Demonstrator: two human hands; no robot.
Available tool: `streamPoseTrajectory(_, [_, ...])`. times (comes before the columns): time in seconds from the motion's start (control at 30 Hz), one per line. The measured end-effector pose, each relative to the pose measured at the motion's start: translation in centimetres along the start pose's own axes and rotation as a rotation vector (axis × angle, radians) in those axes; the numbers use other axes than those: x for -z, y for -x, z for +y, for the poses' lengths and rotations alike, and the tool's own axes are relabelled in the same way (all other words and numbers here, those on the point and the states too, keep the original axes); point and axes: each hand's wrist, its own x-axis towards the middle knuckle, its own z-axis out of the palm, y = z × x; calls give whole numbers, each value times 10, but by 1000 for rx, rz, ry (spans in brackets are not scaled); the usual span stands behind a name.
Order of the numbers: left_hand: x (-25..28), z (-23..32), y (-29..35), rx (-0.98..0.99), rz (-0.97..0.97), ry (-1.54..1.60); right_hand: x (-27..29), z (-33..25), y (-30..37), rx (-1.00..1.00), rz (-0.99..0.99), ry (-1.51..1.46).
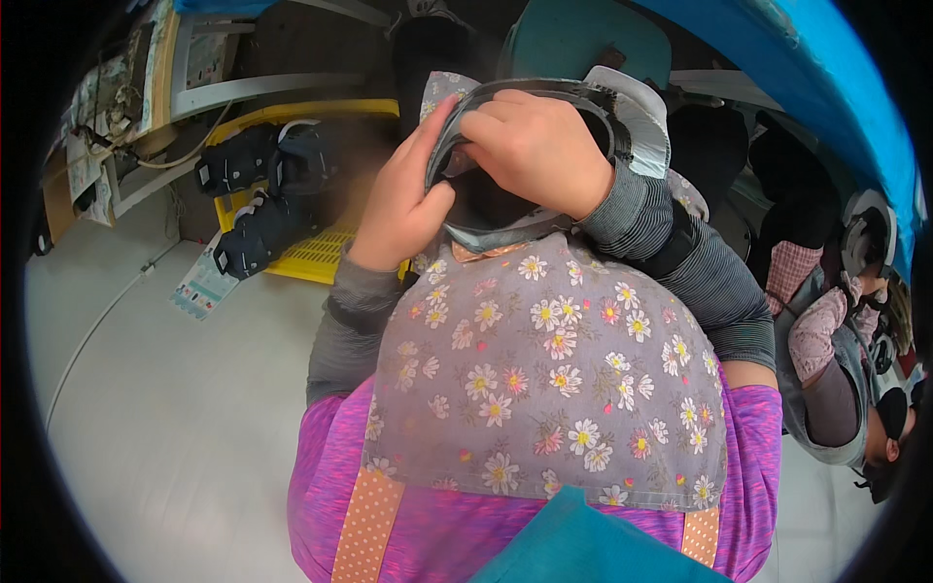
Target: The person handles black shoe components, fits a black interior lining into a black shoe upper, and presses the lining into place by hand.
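In front of my chest I hold a round, dark item that looks like a cap (494,236), its opening facing up and a pale curved flap (646,131) at its right side. My left hand (403,209) is closed on the left of its rim, fingers along the outside and thumb at the inner edge. Reaching across the opening, my right hand (539,151) has its fingers bent and pressed on the band near the left hand. The fingertips of the right hand are partly hidden. Below the item, my grey flowered apron (544,369) covers my front.
A yellow basket (321,255) at the left holds several black items (258,233), with a printed card (204,282) beside them. A cable (92,335) crosses the pale floor. At the far right a co-worker (826,389) handles a similar round piece. Blue cloth (826,68) hangs at upper right.
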Motion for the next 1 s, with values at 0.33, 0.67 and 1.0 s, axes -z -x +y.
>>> streamPoseTrajectory(0.33, [1, 5, -4, -4, 41, -60, 7, 0, -7, -62, 71, 12])
streamPoseTrajectory(0.67, [15, 5, -6, 41, -44, -26, 7, 3, -3, 114, 10, 128])
streamPoseTrajectory(1.0, [23, 16, -24, 99, -136, -312, 6, 7, -7, -2, -54, 190])
